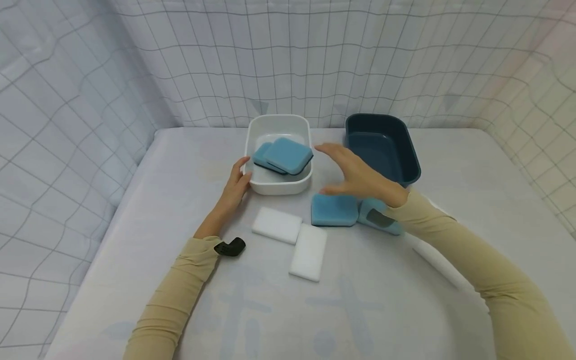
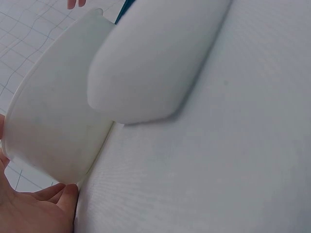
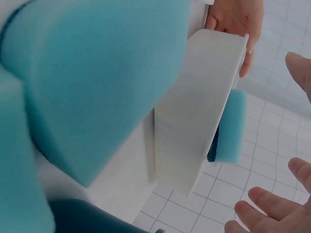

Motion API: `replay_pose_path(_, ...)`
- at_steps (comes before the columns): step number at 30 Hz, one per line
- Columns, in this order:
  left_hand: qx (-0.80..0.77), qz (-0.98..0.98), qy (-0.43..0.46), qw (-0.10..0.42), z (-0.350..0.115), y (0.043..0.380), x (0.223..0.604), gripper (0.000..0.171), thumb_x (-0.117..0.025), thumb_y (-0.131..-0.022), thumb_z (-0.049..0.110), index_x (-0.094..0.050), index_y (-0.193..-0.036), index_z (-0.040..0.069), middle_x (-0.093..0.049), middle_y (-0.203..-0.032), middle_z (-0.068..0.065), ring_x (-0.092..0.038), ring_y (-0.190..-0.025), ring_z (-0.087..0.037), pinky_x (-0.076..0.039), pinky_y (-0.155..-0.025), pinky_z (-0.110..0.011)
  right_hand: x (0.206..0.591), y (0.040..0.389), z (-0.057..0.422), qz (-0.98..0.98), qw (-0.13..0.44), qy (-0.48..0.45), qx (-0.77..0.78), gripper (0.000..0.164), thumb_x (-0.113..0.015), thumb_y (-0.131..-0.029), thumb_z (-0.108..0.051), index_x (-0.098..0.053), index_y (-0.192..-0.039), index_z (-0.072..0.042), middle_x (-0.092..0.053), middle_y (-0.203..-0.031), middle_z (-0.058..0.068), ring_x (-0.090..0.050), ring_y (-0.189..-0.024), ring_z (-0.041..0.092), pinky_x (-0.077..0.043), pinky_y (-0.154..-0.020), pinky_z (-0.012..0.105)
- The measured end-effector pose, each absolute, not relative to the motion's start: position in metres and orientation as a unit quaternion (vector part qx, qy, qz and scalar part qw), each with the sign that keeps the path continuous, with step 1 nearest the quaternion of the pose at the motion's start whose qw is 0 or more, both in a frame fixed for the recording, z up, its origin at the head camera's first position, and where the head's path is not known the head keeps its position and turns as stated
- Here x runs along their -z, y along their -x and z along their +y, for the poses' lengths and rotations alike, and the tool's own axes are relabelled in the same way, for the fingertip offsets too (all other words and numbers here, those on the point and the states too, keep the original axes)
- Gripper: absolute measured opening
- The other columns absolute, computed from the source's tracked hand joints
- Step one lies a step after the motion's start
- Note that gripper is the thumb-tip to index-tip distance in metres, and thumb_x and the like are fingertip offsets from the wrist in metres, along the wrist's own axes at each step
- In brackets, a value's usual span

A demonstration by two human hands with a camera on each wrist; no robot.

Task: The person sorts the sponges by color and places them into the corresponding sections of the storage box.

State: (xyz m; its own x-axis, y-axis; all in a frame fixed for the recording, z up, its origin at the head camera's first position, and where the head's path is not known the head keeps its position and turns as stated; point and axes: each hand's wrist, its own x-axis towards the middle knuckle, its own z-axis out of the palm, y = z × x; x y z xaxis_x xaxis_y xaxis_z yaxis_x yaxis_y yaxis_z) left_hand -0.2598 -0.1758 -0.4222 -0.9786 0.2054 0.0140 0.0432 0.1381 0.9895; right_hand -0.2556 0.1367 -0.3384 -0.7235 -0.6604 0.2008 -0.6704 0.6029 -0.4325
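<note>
My left hand (image 1: 236, 185) grips the near left corner of a white plastic bin (image 1: 281, 188), with fingers at its rim and outer wall. Two blue sponges (image 1: 290, 155) with dark undersides lie stacked in the bin, the top one leaning over its right side. To the right of the bin my right hand (image 1: 355, 172) hovers with thumb and fingers spread and nothing between them. Just below it on the table lies a blue sponge (image 1: 334, 210). Another blue sponge (image 1: 391, 227) beside that one is partly hidden by the right wrist.
A dark blue bin (image 1: 378, 150) stands at the back right, partly behind the right hand. Two white sponge blocks (image 1: 276, 225) lie in front of the white bin. Another white block (image 1: 434, 262) shows beside the right forearm. A grid-patterned curtain (image 1: 288, 65) hangs behind the table.
</note>
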Motion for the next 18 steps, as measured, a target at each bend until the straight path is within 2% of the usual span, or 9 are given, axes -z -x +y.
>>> replay_pose_path(10,-0.644,0.758,-0.081,0.062,-0.177,0.26,0.424,0.05,-0.028,-0.103,0.02,-0.011,-0.15,0.019,-0.018,-0.153,-0.024,-0.027,-0.14,-0.034,-0.022,-0.117,-0.048,0.345,0.235,0.145,-0.893,-0.007,-0.385,-0.234,0.092,-0.079,-0.074,-0.034,-0.027,-0.146,-0.009,-0.028,-0.152,0.016,-0.025,-0.141,0.035,-0.025,-0.113,0.057)
replay_pose_path(18,-0.64,0.76,-0.089,0.066,-0.177,0.26,0.422,0.05,-0.029,-0.103,0.022,-0.01,-0.15,0.021,-0.017,-0.153,-0.023,-0.026,-0.141,-0.033,-0.022,-0.117,-0.048,0.361,0.226,0.154,-0.888,-0.028,-0.393,-0.239,0.092,-0.08,-0.073,-0.03,-0.028,-0.145,-0.007,-0.032,-0.149,0.016,-0.03,-0.139,0.034,-0.031,-0.111,0.054)
